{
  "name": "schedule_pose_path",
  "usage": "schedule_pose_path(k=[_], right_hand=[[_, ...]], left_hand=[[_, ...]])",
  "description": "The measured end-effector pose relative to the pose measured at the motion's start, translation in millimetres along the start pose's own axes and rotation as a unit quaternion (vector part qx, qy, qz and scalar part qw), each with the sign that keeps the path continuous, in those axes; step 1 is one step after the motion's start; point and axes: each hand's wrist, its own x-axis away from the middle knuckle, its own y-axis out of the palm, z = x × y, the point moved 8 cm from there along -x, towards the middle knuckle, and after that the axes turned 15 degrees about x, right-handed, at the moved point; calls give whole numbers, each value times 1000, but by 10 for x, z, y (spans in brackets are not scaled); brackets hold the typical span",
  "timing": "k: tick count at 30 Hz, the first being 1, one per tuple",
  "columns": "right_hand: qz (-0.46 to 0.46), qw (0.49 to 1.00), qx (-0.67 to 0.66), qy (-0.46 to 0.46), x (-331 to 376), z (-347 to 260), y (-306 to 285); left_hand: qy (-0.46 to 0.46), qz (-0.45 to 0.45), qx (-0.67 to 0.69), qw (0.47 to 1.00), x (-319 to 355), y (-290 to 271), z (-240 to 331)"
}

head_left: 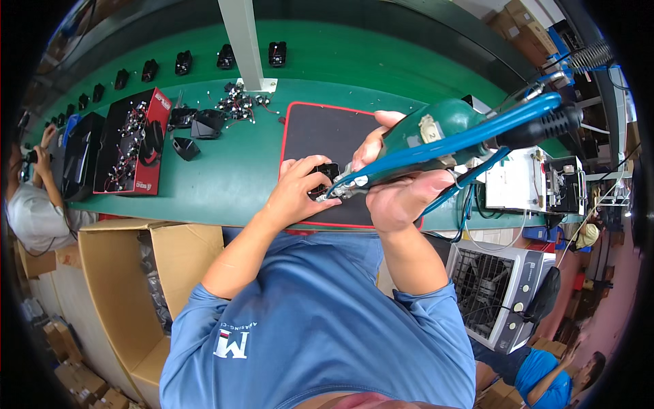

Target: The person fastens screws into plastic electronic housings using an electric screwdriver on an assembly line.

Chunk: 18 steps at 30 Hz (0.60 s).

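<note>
Blue fabric lies nearest: the person's shirt (327, 320), with a white printed mark (231, 344) on it. Just beyond, the left hand (296, 194) has its fingers bent and narrowed on a small black part (328, 170), pinched at its near side over a dark mat (320, 129) with a red rim; whether the part touches the mat is hidden. The right hand (402, 201) is wrapped about a green power tool (432, 129), fingers on the far side and thumb on the near one. Its metal nose points at the black part, but I cannot tell whether the two touch. A blue hose (477, 133) runs along the tool.

Left of the person stands a cardboard box (180, 262) with its flaps up; to the right, on the floor, is a grey and white air cooler (490, 290). On the green bench (238, 177), left of the mat, are loose black housings (206, 125), a heap of small wired parts (235, 103) and a red box (151, 170) holding more of the same. A white device (511, 184) sits toward the right end. Past a pale metal post (240, 37), a row of black housings lines the far green strip (306, 75). Well off, a co-worker (44, 211) shows at the left edge and another person (548, 378), in bright blue, at lower right.
</note>
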Motion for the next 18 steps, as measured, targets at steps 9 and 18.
schedule_pose_path(k=[9, 18], right_hand=[[10, 1000, -24, 5, 19, 46, -10], [8, 999, -27, 19, 20, 46, -4]], left_hand=[[3, 7, 0, 1000, -19, -14, 36], [-1, 13, 6, 1000, -17, -20, 23]])
